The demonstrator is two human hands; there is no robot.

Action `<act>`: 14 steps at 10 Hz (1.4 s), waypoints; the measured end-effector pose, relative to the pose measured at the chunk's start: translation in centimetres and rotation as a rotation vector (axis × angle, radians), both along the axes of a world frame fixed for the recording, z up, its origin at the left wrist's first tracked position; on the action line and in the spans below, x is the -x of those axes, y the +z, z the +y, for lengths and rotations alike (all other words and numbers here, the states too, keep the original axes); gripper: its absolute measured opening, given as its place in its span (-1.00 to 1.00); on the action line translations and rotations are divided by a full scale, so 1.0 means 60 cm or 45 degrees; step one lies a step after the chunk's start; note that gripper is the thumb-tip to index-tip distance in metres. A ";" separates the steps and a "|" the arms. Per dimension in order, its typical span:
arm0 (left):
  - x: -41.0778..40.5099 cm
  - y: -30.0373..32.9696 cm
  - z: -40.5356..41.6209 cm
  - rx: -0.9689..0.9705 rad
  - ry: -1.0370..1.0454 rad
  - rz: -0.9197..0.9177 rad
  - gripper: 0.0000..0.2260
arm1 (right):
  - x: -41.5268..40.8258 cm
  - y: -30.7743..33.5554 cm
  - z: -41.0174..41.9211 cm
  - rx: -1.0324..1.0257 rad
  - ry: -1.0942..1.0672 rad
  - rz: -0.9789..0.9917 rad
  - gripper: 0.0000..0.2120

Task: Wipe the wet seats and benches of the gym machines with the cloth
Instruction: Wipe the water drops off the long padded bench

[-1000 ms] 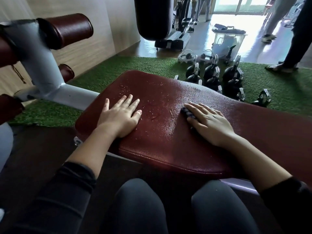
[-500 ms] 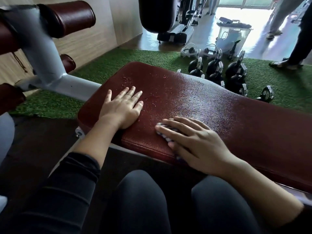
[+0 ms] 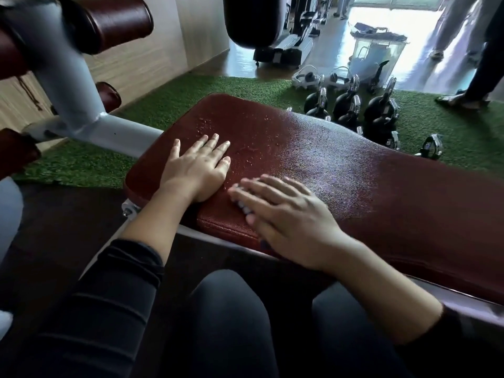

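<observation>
A dark red padded bench (image 3: 368,170) stretches across the middle of the view, with water drops near its left end. My left hand (image 3: 196,167) lies flat on the bench's left part, fingers spread, holding nothing. My right hand (image 3: 286,214) presses flat on a small checked cloth (image 3: 243,209) at the bench's near edge, right beside the left hand. Only a strip of the cloth shows under the fingers.
The machine's grey frame (image 3: 68,85) with red roller pads (image 3: 109,20) rises at the left. Several black kettlebells (image 3: 351,107) stand on green turf (image 3: 174,105) behind the bench. A clear bin (image 3: 377,55) and a person's legs (image 3: 480,58) are at the back right.
My right hand has slid the cloth leftward and toward me along the bench, from its middle to beside the left hand. The left hand has stayed put.
</observation>
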State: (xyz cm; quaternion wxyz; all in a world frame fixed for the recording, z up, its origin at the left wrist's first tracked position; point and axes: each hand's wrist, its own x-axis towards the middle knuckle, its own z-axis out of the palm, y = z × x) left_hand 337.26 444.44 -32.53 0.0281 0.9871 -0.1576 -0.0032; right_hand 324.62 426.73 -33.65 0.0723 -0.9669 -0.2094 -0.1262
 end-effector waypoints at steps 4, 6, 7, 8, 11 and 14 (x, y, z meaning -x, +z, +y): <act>0.001 -0.002 0.000 0.025 -0.008 -0.022 -0.54 | -0.071 0.002 -0.124 0.012 -0.169 0.183 -0.49; -0.003 -0.004 0.005 0.115 -0.016 -0.057 -0.56 | -0.034 0.005 0.008 0.020 0.054 0.030 -0.49; -0.004 -0.002 0.010 0.197 -0.022 -0.073 -0.57 | -0.003 0.001 -0.032 0.028 0.294 -0.007 -0.55; -0.009 0.000 0.012 0.242 -0.012 -0.069 -0.57 | -0.011 0.003 -0.091 -0.012 0.393 0.025 -0.58; -0.058 0.020 0.065 0.145 0.232 0.000 -0.50 | -0.149 0.014 -0.091 -0.133 -0.055 0.100 -0.57; -0.084 0.019 0.063 0.173 0.211 0.043 -0.51 | -0.180 0.011 -0.015 0.077 0.063 0.184 -0.47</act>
